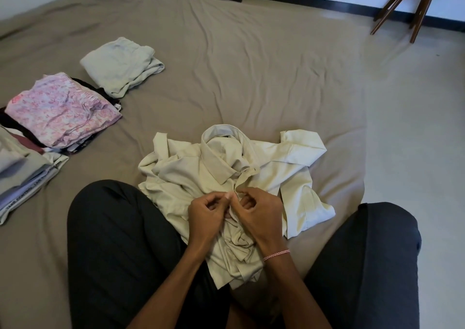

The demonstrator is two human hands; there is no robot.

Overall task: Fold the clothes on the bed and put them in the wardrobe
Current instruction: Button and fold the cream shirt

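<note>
— Grey-brown bed (251,51), pale floor past its right edge. Cream shirt (289,167) crumpled toward the near edge, collar up.
— Light, soft, limp; likely to slump unless spread flat. Best taken at shoulders or collar.
— Left grip (206,213) and right grip (259,210) both curled, pinching the front placket just below the collar.
— Any writing?
— Print along a hem in the folded stack (27,175) by the left edge, too blurred to read.

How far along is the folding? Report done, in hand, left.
Done: the pale garment, the pink floral stack and the grey stack lie folded on the bed. In hand: left hand and right hand pinch the crumpled cream shirt at its front. Left: fold it, move everything to the wardrobe, not in view.
</note>
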